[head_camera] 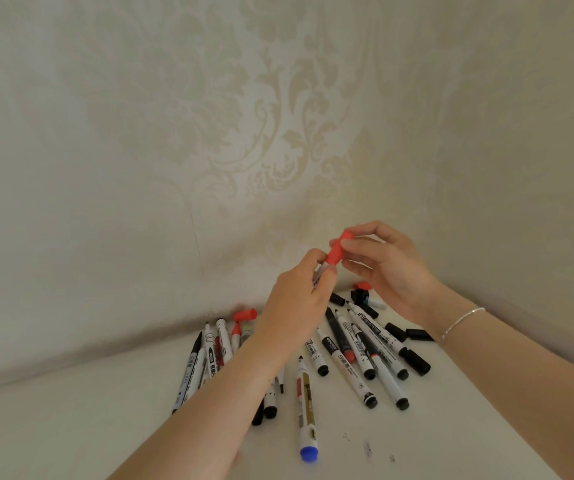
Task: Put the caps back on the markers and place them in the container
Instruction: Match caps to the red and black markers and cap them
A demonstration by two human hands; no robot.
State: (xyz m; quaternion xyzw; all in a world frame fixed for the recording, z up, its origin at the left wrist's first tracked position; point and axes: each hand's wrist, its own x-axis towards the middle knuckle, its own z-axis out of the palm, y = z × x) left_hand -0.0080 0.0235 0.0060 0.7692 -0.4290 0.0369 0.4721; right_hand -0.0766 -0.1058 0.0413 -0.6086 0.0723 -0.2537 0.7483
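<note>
Above white table, red cap pinched between right fingers, seemingly on marker.

Held marker mostly hidden inside the left hand, several markers covered by the left forearm, label print too small to read

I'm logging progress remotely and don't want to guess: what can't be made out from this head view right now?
- Container: not in the head view at all.
- Marker barrel: mostly hidden inside the left hand; colour unreadable.
- Whether the red cap, pinched by the right hand, is fully seated: the fingers cover the joint.
- Markers under the left forearm: partly covered.
- Printed marker labels: too small to read.
</note>
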